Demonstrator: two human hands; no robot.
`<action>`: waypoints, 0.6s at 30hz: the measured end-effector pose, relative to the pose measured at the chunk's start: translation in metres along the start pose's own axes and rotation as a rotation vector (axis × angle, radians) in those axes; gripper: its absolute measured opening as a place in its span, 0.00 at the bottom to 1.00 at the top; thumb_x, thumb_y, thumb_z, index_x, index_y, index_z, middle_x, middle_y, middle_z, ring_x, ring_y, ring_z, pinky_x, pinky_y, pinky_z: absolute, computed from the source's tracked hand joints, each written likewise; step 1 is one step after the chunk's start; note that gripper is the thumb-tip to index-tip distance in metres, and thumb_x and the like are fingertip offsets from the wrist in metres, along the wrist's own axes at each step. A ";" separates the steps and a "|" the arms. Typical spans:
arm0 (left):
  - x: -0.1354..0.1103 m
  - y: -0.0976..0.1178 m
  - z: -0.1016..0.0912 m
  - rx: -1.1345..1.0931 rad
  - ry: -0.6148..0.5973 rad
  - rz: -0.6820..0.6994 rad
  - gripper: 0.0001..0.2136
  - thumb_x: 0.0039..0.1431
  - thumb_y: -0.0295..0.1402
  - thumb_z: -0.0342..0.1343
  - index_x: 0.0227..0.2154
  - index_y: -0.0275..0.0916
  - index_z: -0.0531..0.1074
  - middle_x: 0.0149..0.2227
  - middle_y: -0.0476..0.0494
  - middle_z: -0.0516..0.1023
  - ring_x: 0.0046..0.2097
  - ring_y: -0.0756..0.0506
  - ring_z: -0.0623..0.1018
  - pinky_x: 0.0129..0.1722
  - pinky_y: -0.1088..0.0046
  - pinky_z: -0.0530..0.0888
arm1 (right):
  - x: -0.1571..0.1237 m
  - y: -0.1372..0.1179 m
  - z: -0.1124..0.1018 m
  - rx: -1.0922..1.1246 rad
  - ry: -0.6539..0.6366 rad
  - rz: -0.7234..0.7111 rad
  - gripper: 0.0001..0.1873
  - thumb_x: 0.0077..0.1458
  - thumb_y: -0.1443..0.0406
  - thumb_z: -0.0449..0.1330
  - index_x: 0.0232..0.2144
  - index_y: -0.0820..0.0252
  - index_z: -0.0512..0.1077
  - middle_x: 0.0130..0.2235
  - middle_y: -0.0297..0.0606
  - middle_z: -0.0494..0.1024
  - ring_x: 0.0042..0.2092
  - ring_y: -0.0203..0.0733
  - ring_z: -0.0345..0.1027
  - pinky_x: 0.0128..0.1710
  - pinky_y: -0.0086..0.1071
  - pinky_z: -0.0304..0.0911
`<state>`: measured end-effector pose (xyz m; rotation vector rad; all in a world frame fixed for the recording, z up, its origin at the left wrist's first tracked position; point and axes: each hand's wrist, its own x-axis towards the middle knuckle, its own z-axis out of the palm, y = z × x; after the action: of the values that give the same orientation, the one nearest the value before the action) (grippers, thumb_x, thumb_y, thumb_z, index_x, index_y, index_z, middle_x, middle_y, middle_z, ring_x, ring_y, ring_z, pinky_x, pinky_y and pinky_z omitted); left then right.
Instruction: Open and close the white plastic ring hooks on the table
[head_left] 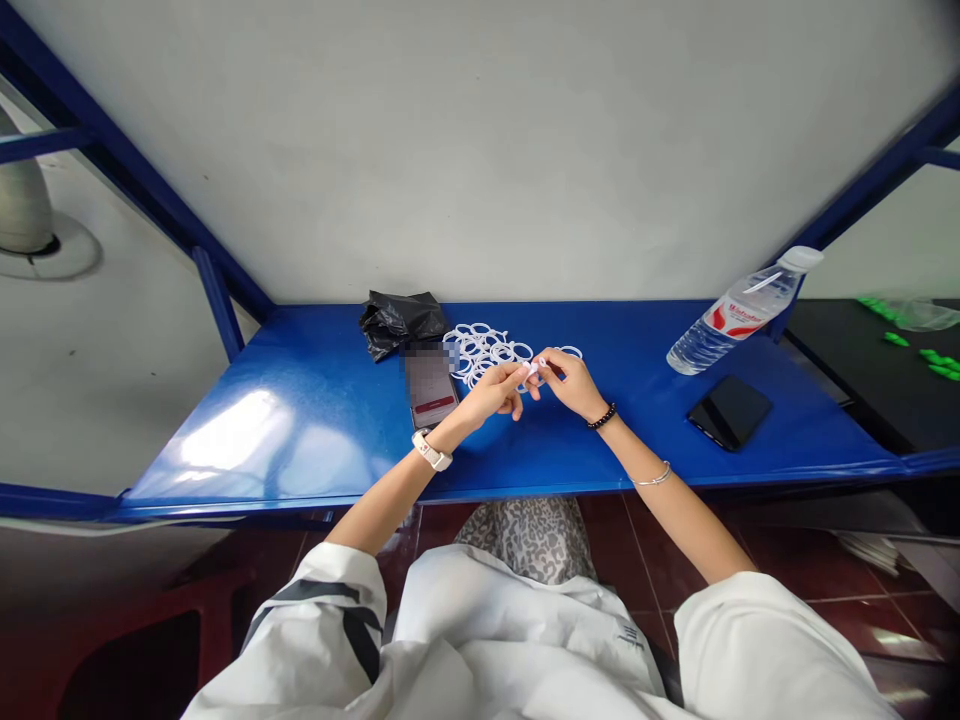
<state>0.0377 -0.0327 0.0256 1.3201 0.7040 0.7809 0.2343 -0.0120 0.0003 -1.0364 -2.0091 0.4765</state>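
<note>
My left hand (pixel 495 392) and my right hand (pixel 570 382) meet above the blue table (pixel 300 420), fingers pinched together on a small white ring (pixel 534 369) held between them. A pile of several white plastic rings (pixel 484 350) lies just behind the hands, touching a phone (pixel 430 388) with a lit screen that lies to the left. A watch is on my left wrist, a bead bracelet and a thin bangle on my right arm.
A crumpled black plastic bag (pixel 399 320) sits behind the lit phone. A water bottle (pixel 739 312) lies tilted at the right, with a dark phone (pixel 730 411) in front of it. Green pieces (pixel 934 358) lie on a black surface far right. The wall stands close behind the table.
</note>
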 end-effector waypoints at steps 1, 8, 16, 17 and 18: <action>0.001 -0.001 -0.002 0.013 0.023 0.008 0.28 0.57 0.61 0.62 0.34 0.36 0.73 0.31 0.44 0.80 0.17 0.55 0.71 0.16 0.78 0.55 | 0.000 0.000 -0.002 -0.049 -0.022 -0.033 0.26 0.73 0.46 0.48 0.35 0.56 0.74 0.32 0.40 0.78 0.31 0.42 0.69 0.35 0.35 0.65; 0.005 -0.011 -0.005 0.135 0.153 0.104 0.29 0.54 0.64 0.63 0.26 0.37 0.73 0.14 0.55 0.62 0.17 0.55 0.59 0.18 0.76 0.54 | -0.004 0.001 -0.002 -0.288 -0.098 -0.183 0.17 0.73 0.62 0.48 0.42 0.58 0.77 0.37 0.45 0.82 0.39 0.47 0.76 0.41 0.38 0.69; 0.007 -0.014 0.002 0.096 0.197 0.196 0.32 0.53 0.66 0.61 0.21 0.38 0.66 0.16 0.55 0.58 0.21 0.55 0.56 0.22 0.74 0.52 | -0.010 -0.002 0.009 -0.402 -0.009 -0.164 0.20 0.73 0.64 0.46 0.42 0.59 0.78 0.37 0.48 0.83 0.39 0.49 0.78 0.40 0.39 0.70; 0.007 -0.014 0.004 0.054 0.179 0.200 0.32 0.52 0.67 0.62 0.21 0.38 0.65 0.17 0.56 0.58 0.21 0.56 0.54 0.22 0.75 0.51 | -0.011 -0.004 0.011 -0.388 0.028 -0.139 0.20 0.73 0.64 0.46 0.41 0.59 0.78 0.37 0.47 0.83 0.38 0.49 0.78 0.39 0.38 0.70; 0.007 -0.014 0.005 0.016 0.169 0.205 0.33 0.51 0.67 0.62 0.21 0.38 0.65 0.18 0.56 0.57 0.21 0.56 0.53 0.23 0.75 0.51 | -0.011 -0.006 0.013 -0.370 0.064 -0.113 0.19 0.72 0.64 0.46 0.40 0.58 0.78 0.37 0.47 0.84 0.38 0.48 0.78 0.38 0.37 0.69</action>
<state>0.0470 -0.0310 0.0125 1.3656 0.7158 1.0638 0.2244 -0.0238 -0.0097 -1.1316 -2.1313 0.0078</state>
